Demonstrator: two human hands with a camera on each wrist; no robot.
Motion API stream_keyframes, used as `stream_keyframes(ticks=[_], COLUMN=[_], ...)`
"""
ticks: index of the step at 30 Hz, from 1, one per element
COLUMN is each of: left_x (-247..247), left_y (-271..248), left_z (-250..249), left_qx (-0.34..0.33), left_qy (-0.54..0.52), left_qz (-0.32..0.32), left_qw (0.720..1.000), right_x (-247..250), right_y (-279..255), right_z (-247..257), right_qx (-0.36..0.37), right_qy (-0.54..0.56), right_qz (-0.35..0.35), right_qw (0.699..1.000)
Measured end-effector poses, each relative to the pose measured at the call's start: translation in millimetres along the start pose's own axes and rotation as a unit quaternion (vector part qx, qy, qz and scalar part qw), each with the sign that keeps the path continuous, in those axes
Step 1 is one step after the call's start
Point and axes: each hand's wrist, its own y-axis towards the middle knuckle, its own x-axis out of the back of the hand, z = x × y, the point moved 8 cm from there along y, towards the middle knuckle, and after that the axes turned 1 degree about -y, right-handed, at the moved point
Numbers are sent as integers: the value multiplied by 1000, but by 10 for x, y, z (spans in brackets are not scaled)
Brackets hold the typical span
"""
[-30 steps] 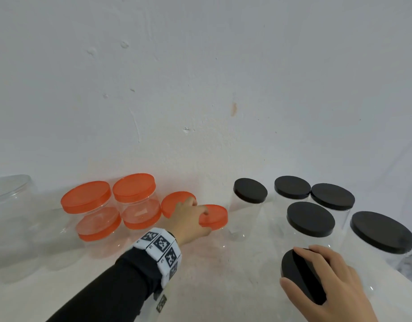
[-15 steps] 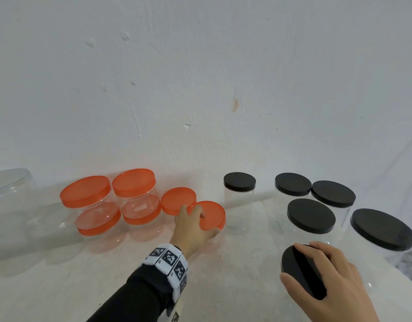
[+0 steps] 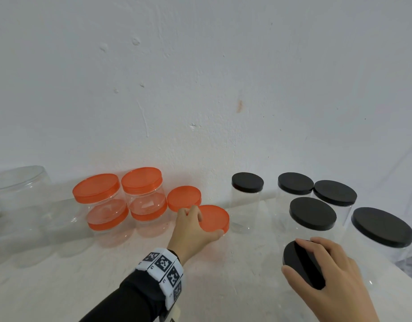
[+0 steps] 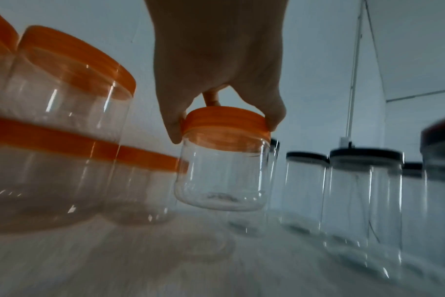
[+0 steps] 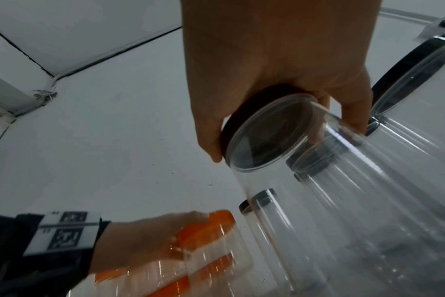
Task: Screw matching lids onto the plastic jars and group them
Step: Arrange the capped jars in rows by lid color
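The lids look to be on already, so the step in hand is the grouping: orange-lidded jars gather on the left against the wall, black-lidded ones on the right. The left hand is clamped on the orange lid of a small jar, fingers curled round the rim; the wrist view shows that jar tilted with its base off the tabletop, just beside another small orange-lidded jar and near two stacks of orange-lidded jars. The right hand grips the black lid of a tall clear jar, which leans over at the front right. The next move probably calls for setting the small jar down upright close against its orange neighbours, and standing the tall jar in with the black-lidded jars behind it. A narrow black-lidded jar stands apart between the two groups and may need shifting right. The black group is crowded, so a tilted jar could knock one over. A large clear tub with no lid visible sits at far left.
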Motion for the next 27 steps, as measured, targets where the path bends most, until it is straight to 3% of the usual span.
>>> stream_keyframes(ticks=[8, 27], left_x=[876, 903], left_y=[422, 961], left_z=[-499, -83], left_qx=[-68, 11], left_qy=[10, 190], left_qz=[-132, -118], left_qw=[989, 975], right_x=[1, -28], right_y=[-8, 37], right_z=[0, -4], right_qx=[-8, 21], right_qy=[7, 7], right_qz=[-7, -55], right_qw=[1000, 998])
